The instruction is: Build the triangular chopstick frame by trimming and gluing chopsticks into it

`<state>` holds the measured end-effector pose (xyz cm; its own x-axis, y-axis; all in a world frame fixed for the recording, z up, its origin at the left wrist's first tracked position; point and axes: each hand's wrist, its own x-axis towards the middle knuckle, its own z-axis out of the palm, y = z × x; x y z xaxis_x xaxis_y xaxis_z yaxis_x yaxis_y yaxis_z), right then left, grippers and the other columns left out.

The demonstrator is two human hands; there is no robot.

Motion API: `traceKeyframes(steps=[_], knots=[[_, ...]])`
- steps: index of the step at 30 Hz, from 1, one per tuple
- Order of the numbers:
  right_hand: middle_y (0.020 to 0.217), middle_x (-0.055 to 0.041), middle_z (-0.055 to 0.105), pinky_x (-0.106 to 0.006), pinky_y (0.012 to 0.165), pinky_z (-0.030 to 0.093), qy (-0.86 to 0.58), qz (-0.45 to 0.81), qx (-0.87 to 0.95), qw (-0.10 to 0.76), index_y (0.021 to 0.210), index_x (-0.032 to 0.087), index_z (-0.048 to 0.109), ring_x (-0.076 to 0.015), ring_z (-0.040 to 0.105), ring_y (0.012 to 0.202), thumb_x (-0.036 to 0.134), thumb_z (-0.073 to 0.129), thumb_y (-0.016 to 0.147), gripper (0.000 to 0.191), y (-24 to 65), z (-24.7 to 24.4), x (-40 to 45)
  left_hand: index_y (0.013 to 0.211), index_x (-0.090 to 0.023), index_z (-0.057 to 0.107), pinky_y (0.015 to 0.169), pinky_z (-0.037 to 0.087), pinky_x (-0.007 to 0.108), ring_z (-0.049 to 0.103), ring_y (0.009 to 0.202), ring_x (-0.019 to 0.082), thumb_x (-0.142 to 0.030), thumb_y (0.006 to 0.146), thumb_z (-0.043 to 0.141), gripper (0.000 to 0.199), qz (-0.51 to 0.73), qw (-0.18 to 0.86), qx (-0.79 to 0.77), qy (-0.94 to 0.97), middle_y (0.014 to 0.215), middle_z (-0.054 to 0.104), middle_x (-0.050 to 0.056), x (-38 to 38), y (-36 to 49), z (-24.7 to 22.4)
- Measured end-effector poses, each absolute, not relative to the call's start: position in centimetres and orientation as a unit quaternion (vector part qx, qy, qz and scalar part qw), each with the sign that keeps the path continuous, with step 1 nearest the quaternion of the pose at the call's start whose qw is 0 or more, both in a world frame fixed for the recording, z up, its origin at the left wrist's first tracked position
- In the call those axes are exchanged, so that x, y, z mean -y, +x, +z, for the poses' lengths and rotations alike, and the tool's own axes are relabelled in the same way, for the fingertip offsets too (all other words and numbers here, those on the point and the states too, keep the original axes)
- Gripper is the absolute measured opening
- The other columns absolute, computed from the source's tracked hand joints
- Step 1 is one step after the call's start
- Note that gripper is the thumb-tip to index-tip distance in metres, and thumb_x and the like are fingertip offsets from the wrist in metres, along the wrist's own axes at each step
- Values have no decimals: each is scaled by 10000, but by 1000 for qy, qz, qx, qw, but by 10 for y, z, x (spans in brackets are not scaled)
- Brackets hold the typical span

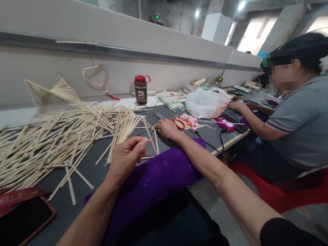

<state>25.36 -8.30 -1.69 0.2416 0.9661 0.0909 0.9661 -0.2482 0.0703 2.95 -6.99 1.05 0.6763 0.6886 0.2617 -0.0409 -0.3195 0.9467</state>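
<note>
My left hand [127,155] hovers over the table edge, thumb and fingers pinched together. A tiny pale speck shows at the fingertips, too small to name. Just left of it, a fan-shaped structure of pale thin sticks [124,130] stands on the table. My right hand [167,129] rests on the table by the structure's right end, fingers curled down; whatever they hold is hidden. Right beside that hand lie scissors with red handles [179,124] and a pink glue gun [190,121]. Purple cloth [160,170] lies under my forearms along the table edge.
Loose sticks [44,149] are heaped on the left, near a phone [18,228]. A red-lidded bottle [141,90] and a white plastic bag [207,102] stand farther back. On the right, a person [310,121] works from a red chair [324,187].
</note>
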Motion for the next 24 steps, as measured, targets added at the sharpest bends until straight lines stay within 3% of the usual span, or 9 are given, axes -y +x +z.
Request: traceKeyframes(steps=[12, 20, 24], knots=[[1092, -120, 661, -387, 873, 432, -776, -118, 619, -25, 1036, 142, 683, -272, 567, 1032, 271, 418, 926, 314, 253, -21, 82, 825, -182, 683, 386, 307, 193, 405, 414, 75, -447, 774, 633, 274, 338, 543, -221, 737, 552, 566, -27, 68, 30, 9], [1063, -111, 687, -336, 839, 444, -792, -130, 597, -3, 1008, 150, 668, -254, 611, 995, 239, 458, 883, 260, 251, -20, 88, 824, -191, 684, 394, 297, 188, 401, 417, 64, -457, 775, 644, 274, 341, 548, -218, 732, 550, 564, -32, 65, 30, 6], [1023, -110, 693, -312, 751, 457, -842, -156, 515, 39, 1075, 159, 609, -236, 646, 900, 299, 356, 936, 321, 260, -13, 98, 806, -187, 682, 394, 303, 190, 410, 418, 66, -454, 774, 642, 273, 341, 548, -219, 732, 551, 565, -31, 65, 30, 7]])
